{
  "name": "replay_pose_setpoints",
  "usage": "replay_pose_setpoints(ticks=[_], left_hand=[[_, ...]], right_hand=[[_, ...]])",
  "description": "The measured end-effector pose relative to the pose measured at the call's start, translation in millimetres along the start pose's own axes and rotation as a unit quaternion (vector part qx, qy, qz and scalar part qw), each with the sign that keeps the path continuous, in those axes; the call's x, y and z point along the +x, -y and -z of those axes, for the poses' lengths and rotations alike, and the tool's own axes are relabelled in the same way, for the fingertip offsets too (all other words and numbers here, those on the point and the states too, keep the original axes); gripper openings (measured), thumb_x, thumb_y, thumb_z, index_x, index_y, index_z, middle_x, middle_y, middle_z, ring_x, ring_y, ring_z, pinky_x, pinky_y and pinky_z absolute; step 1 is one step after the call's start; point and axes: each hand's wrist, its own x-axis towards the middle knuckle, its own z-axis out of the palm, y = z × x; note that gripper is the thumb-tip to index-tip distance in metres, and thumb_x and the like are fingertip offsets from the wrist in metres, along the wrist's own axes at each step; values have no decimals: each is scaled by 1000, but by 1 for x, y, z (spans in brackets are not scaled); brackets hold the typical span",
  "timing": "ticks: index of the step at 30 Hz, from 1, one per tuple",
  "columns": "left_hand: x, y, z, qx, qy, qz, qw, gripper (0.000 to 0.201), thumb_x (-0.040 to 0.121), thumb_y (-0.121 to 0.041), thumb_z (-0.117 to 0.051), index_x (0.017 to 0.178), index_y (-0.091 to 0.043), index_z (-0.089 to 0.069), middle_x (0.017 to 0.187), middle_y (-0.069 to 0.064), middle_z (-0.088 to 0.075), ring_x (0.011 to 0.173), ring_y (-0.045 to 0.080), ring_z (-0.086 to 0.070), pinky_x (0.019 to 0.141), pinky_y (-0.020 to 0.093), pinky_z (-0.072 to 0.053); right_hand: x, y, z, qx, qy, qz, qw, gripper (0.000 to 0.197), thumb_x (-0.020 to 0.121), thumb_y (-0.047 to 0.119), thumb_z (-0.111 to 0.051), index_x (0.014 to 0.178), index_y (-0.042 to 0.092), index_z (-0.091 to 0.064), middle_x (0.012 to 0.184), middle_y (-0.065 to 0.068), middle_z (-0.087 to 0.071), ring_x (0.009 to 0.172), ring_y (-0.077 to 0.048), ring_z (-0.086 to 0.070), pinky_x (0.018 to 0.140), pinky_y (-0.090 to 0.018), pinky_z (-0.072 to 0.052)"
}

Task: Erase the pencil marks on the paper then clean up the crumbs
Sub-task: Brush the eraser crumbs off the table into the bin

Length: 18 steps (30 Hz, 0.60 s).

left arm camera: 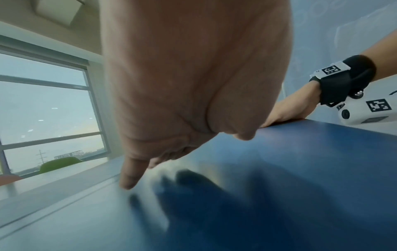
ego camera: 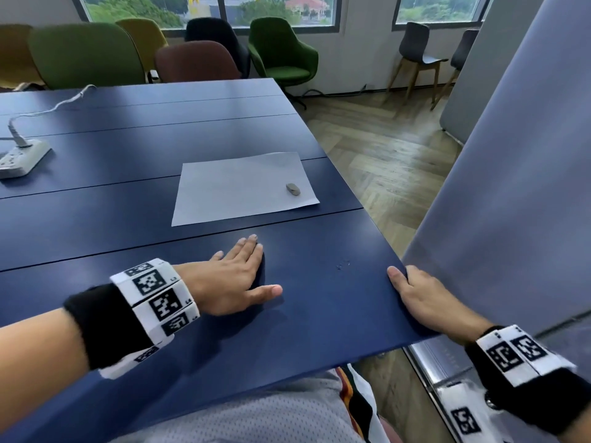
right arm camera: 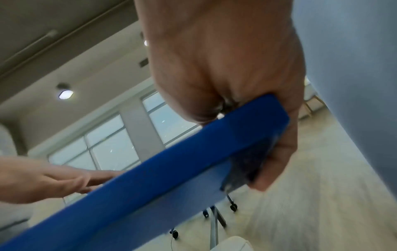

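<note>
A white sheet of paper (ego camera: 243, 190) lies on the blue table (ego camera: 128, 225), and a small grey eraser (ego camera: 293, 189) sits near the sheet's right edge. A few pale crumbs (ego camera: 342, 265) are scattered on the bare tabletop close to the table's right edge. My left hand (ego camera: 256, 266) lies flat on the table in front of the paper, fingers straight and thumb spread, to the left of the crumbs. My right hand (ego camera: 412, 292) grips the table's right edge with the thumb on top. In the right wrist view its fingers (right arm camera: 279, 152) curl under the edge.
A white power strip (ego camera: 22, 158) with its cable sits at the far left of the table. A grey partition (ego camera: 511, 187) stands close on the right, beyond the table edge. Upholstered chairs (ego camera: 281, 55) line the far side, and wooden floor (ego camera: 383, 148) shows to the right.
</note>
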Motion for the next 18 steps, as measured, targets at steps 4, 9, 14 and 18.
replay_pose_setpoints(ticks=[4,9,14,18], left_hand=[[9,-30,-13,-46,-22,18,999,100,84,-76,-9,150,-7,23,156,8,32,145,18,27,120,46,6],[26,-64,-25,-94,-83,91,988,101,86,-77,-9,149,-4,23,155,13,33,143,23,30,117,49,14],[41,-122,-25,-125,-117,60,983,116,71,-88,7,149,-4,22,155,13,33,142,24,32,114,49,20],[51,-170,-16,-196,-104,-28,975,129,49,-88,25,150,-7,21,155,8,33,142,19,33,112,47,25]], right_hand=[[-8,-4,-9,21,-56,24,998,36,105,39,-25,78,20,-40,91,-8,-55,84,-27,-50,72,-33,-34],[-9,-6,-12,20,-75,34,996,38,105,38,-24,88,10,-44,89,-10,-54,78,-28,-50,70,-34,-34],[-12,-5,-13,28,-85,23,996,38,105,36,-25,93,7,-46,87,-11,-54,74,-27,-50,67,-33,-35],[-16,-8,-14,45,-73,39,996,30,100,22,-41,110,-3,-54,103,-19,-62,93,-35,-59,78,-39,-45]])
